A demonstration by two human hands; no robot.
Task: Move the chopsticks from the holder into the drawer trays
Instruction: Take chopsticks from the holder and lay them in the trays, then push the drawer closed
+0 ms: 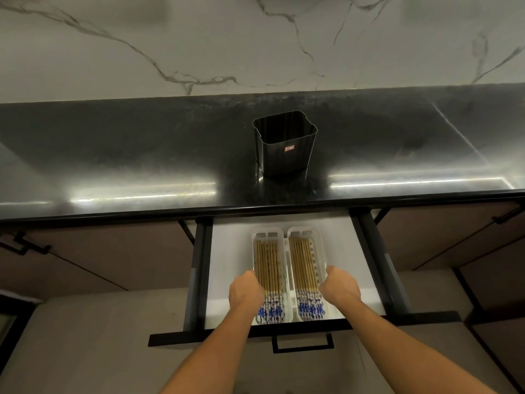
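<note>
The black holder (285, 143) stands upright on the dark counter, and no chopsticks show above its rim. Below it the drawer is pulled out. Two white trays lie side by side in it, the left tray (257, 237) and the right tray (316, 237). Each holds several tan chopsticks with blue-and-white ends: left bundle (270, 268), right bundle (305, 268). My left hand (246, 290) rests against the left tray's outer side, fingers curled. My right hand (339, 285) rests against the right tray's outer side, fingers curled. Whether the fingers grip the tray edges I cannot tell.
The glossy black counter (142, 155) runs across the view under a marble wall. The drawer (227, 251) has a white floor, black side rails and a black front handle (302, 344). Brown cabinet doors with black handles flank it on both sides.
</note>
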